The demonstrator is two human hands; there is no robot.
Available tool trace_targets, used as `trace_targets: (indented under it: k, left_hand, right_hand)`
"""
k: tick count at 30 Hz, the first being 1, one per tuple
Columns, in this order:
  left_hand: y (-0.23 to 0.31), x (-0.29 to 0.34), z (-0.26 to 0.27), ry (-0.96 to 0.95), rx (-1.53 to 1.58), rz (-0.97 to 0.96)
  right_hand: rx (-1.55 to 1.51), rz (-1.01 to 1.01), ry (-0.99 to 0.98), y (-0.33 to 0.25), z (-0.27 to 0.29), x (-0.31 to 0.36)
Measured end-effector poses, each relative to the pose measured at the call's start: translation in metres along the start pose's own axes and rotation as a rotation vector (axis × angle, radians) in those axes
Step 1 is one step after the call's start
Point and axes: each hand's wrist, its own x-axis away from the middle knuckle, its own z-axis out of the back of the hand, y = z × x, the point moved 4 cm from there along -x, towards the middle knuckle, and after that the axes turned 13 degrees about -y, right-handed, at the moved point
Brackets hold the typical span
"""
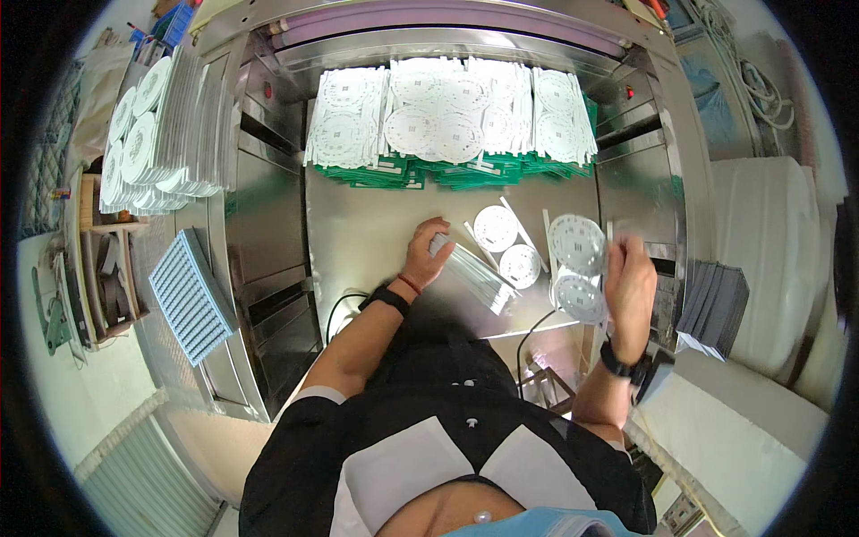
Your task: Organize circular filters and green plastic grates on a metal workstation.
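My left hand (428, 253) is closed round the far end of a stack of thin board panels (479, 279), seen mostly edge-on above the metal worktop (376, 233). At the right, my right hand (632, 282) grips the side of a white circuit board panel (577, 246) with two round discs; it is tilted and slightly blurred. Between the hands another white two-disc panel (496, 229) shows its face, with narrow side strips. Whether it belongs to the stack in my left hand I cannot tell.
Stacks of white disc boards (434, 116) with green boards (470, 172) under them line the worktop's back. More white panels (165, 134) stand at far left, above a light-blue slotted rack (191, 295). Dark grey trays (713, 300) sit at right. A black cable (528, 338) hangs at the front.
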Motion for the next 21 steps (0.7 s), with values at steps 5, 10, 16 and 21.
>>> trace_targets:
  k: [5,10,16,21]
  left_hand:
    - [0.001,-0.004,-0.002,-0.09,0.101,0.092]
    - [0.001,-0.007,-0.005,-0.073,0.122,0.081]
    - [0.001,-0.003,0.0,-0.049,0.093,0.086]
    - [-0.002,-0.001,-0.002,-0.079,0.145,0.086]
  right_hand:
    - [-0.321,0.061,-0.112,0.036,-0.085,-0.059]
    - [-0.105,0.087,-0.074,0.027,-0.147,-0.067]
    - [-0.232,0.337,-0.401,-0.048,-0.138,0.008]
    - [-0.347,0.182,-0.431,-0.019,-0.205,0.038]
